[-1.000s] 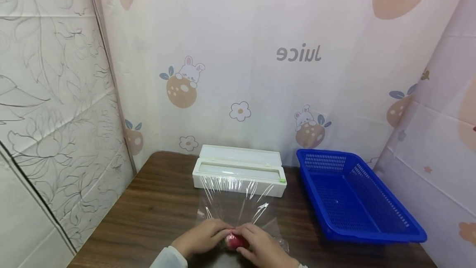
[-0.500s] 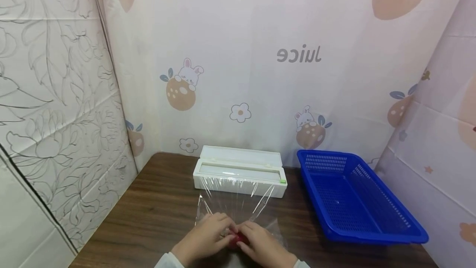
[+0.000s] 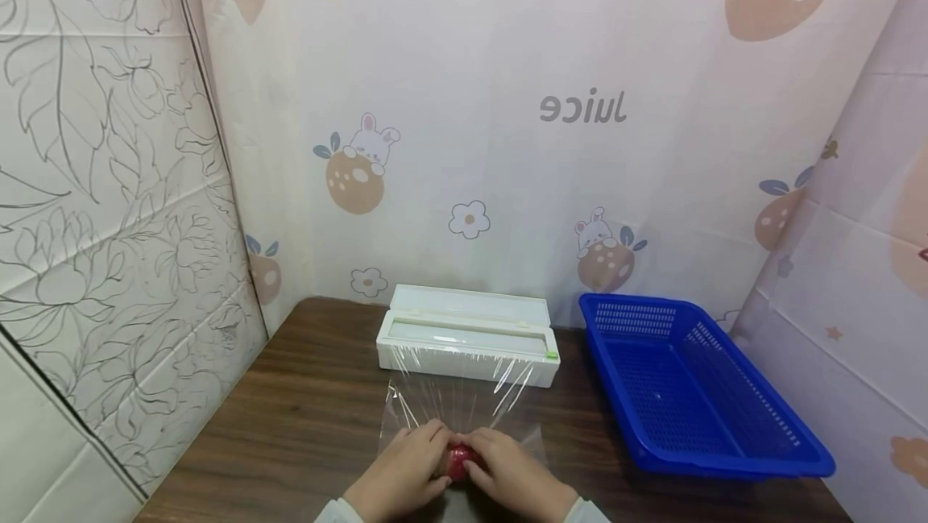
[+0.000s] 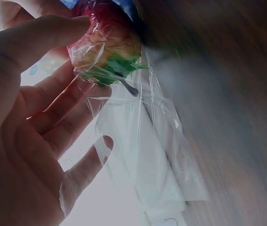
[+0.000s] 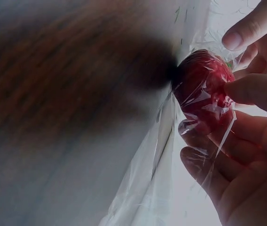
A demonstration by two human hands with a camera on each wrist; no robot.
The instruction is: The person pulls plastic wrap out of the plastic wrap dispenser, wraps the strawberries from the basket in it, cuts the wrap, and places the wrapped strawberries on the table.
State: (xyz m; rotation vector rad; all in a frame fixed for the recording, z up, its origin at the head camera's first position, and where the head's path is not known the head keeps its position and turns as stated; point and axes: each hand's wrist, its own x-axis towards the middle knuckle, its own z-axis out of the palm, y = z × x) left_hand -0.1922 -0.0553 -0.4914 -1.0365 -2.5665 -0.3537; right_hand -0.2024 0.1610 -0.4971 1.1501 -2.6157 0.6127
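A small red fruit [image 3: 459, 463] with a yellowish-green end and a dark stem lies in clear cling film at the front of the table. My left hand [image 3: 406, 466] holds it from the left, thumb near the stem end and fingers behind. From the right, my right hand [image 3: 518, 475] grips it between thumb and fingers. Wrinkled film covers the fruit [image 4: 107, 40] in the left wrist view. The film [image 3: 449, 402] stretches back, creased, to a white cling film dispenser [image 3: 467, 366] with its lid raised. In the right wrist view, the fruit [image 5: 204, 89] sits close over the table.
A blue plastic basket [image 3: 725, 462] stands at the right of the dark wooden table [image 3: 290, 402]. A green slider [image 3: 552, 354] sits at the dispenser's right end. Behind the table hangs a printed curtain [image 3: 493, 168].
My left hand has shifted slightly right and its thumb has moved lower. The fruit's pale left end, visible a second ago, is turned out of sight in the head view. The film's creases have shifted.
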